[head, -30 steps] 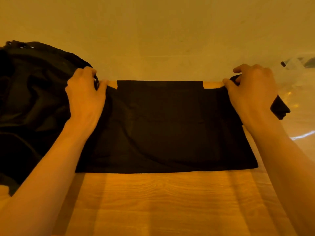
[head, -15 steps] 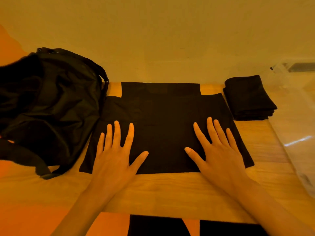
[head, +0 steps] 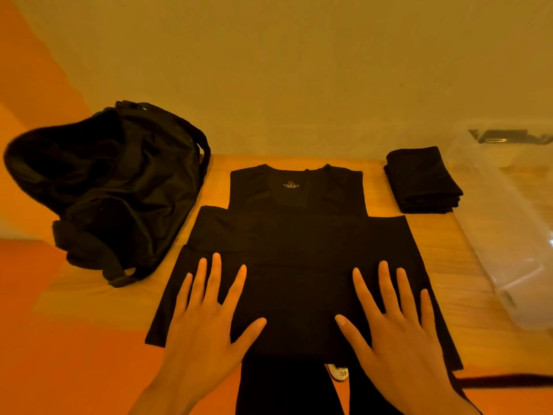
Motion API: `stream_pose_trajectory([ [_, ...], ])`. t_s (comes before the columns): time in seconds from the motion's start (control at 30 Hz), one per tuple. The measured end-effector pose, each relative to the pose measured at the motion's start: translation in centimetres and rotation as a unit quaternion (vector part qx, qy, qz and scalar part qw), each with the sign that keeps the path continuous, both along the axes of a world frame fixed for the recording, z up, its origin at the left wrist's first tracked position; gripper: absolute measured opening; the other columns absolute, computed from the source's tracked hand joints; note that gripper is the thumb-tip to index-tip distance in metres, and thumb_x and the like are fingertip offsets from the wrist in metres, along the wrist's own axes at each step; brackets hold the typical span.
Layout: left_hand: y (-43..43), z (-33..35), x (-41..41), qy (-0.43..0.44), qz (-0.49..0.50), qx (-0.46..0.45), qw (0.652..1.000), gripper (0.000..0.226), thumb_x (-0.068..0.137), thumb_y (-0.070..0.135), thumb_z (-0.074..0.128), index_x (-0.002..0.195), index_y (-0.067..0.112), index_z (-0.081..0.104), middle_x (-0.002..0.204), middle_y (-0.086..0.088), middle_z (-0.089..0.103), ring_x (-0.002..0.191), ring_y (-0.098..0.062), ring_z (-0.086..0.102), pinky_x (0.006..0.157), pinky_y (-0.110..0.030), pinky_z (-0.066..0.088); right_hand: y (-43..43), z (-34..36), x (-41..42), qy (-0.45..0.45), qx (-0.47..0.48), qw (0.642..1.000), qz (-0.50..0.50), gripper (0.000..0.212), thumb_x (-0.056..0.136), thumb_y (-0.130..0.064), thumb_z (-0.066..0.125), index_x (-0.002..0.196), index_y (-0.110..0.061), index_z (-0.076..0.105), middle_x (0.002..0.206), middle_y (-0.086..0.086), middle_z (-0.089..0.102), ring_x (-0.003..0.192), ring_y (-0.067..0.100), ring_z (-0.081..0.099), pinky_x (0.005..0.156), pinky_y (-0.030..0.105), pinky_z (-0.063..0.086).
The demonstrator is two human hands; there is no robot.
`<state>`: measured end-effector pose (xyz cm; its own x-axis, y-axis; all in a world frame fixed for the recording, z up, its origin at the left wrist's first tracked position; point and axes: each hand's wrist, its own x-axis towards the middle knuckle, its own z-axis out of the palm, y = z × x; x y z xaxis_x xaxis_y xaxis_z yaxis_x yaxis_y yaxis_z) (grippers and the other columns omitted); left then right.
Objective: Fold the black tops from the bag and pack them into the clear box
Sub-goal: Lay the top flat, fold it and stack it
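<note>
Top [head: 296,235] nearer, under left hand [head: 206,322], right hand [head: 398,330]

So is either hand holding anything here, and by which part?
Nothing is held: the left hand and right hand lie flat, fingers spread, on the lower half of the black top.

clear box [head: 508,211] cut off at right, neck label [head: 291,185] unreadable.
</note>
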<state>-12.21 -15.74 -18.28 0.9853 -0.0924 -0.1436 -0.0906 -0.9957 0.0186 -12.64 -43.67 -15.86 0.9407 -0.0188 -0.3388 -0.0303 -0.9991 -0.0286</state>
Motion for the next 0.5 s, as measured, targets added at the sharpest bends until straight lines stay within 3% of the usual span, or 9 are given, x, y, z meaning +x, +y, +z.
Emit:
stream_pose_trajectory([
  [0.1, -0.4, 0.9, -0.3, 0.004, 0.001, -0.032, 0.999, 0.094, 0.082, 0.093, 0.002, 0.159, 0.041, 0.007, 0.170, -0.006, -0.002, 0.156, -0.028, -0.006, 0.125, -0.047, 0.008, -0.2, 0.9, -0.6, 0.019, -0.003, 1.000, -0.004, 0.089, 0.044, -0.081, -0.046, 0.127, -0.049, -0.051, 0.154, 0.003, -0.042, 0.145, 0.028, -0.035, 0.122, 0.051, -0.011],
  [0.23, -0.9, 3.0, 2.8, -0.066, 0.012, -0.088, 0.994, 0.094, 0.084, 0.087, -0.001, 0.161, 0.035, 0.011, 0.170, -0.002, -0.003, 0.156, -0.021, -0.009, 0.126, -0.040, 0.001, -0.6, 1.7, 2.0, -0.056, 0.020, 0.998, 0.003, 0.089, 0.070, -0.082, -0.024, 0.149, -0.043, -0.026, 0.162, 0.007, -0.026, 0.149, 0.025, -0.026, 0.124, 0.044, -0.010],
  [0.37, -0.3, 2.3, 9.5, -0.035, 0.004, -0.045, 0.998, 0.095, 0.080, 0.083, -0.012, 0.160, 0.031, -0.008, 0.168, -0.003, -0.018, 0.153, -0.019, -0.020, 0.125, -0.039, -0.009, -1.4, 0.3, 8.0, -0.104, 0.018, 0.994, -0.018, 0.086, 0.084, -0.077, -0.009, 0.159, -0.034, -0.009, 0.168, 0.012, -0.008, 0.154, 0.026, -0.014, 0.126, 0.045, -0.002],
  [0.5, 0.8, 0.8, 12.0, 0.001, 0.019, 0.011, 1.000, 0.092, 0.082, 0.079, -0.009, 0.158, 0.030, -0.017, 0.167, -0.004, -0.022, 0.153, -0.019, -0.022, 0.121, -0.036, -0.013, -2.8, -1.7, 9.5, -0.127, 0.005, 0.991, -0.034, 0.084, 0.086, -0.076, -0.013, 0.159, -0.035, -0.007, 0.169, 0.011, -0.004, 0.154, 0.025, -0.012, 0.126, 0.047, 0.001],
])
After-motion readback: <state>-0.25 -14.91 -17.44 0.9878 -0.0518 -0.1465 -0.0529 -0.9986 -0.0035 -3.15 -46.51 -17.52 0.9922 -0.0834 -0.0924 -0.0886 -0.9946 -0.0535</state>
